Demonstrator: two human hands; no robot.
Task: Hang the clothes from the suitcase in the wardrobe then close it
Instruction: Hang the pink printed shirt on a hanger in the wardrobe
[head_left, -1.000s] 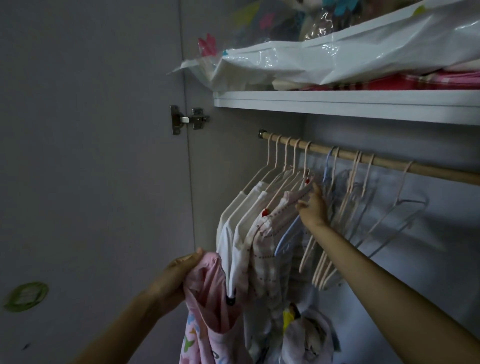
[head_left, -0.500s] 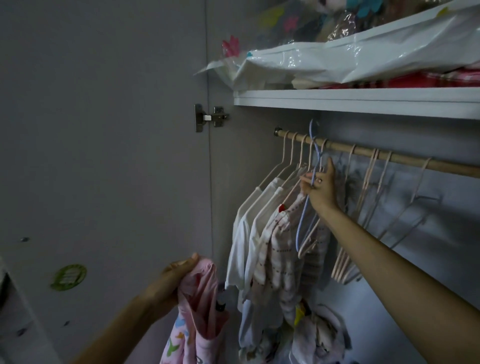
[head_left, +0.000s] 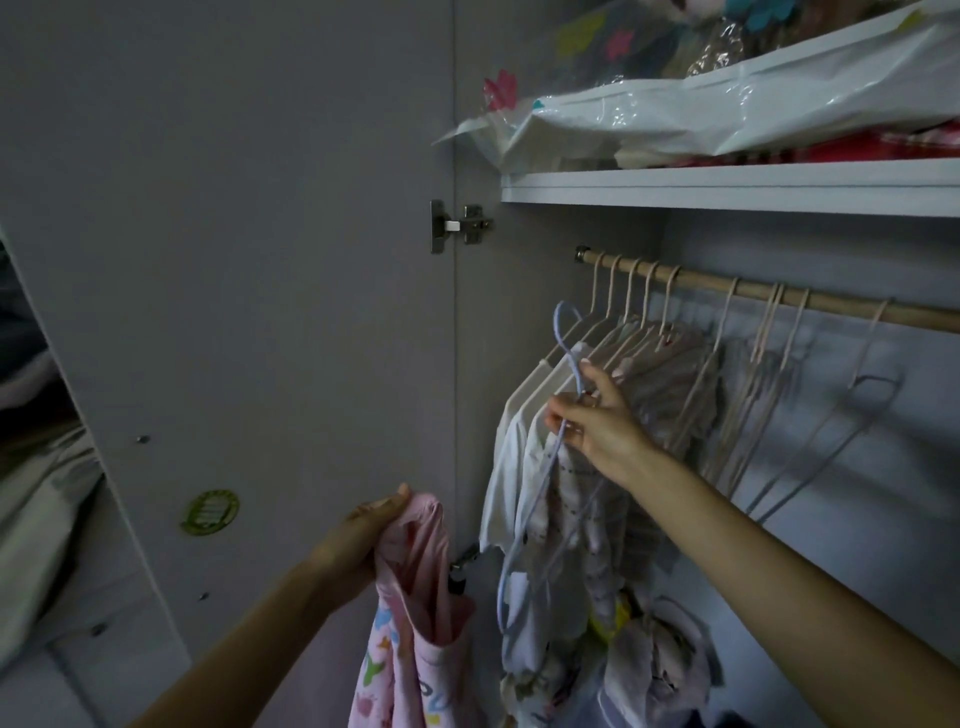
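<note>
Pink garment (head_left: 415, 587) bunches in my left hand (head_left: 358, 545) at seven o'clock, collar up for the blue hanger (head_left: 540, 483) my right hand (head_left: 597, 421) pinches clear of the rail (head_left: 831, 304).

Rod (head_left: 831, 301): left end crowded by 5 hangers carrying clothes (head_left: 587, 467). Bare stretches between the empty hangers (head_left: 769, 374) further right. Shelf (head_left: 727, 189) close above the rod limits overhead room. Open door (head_left: 234, 260) bounds the left side.
</note>
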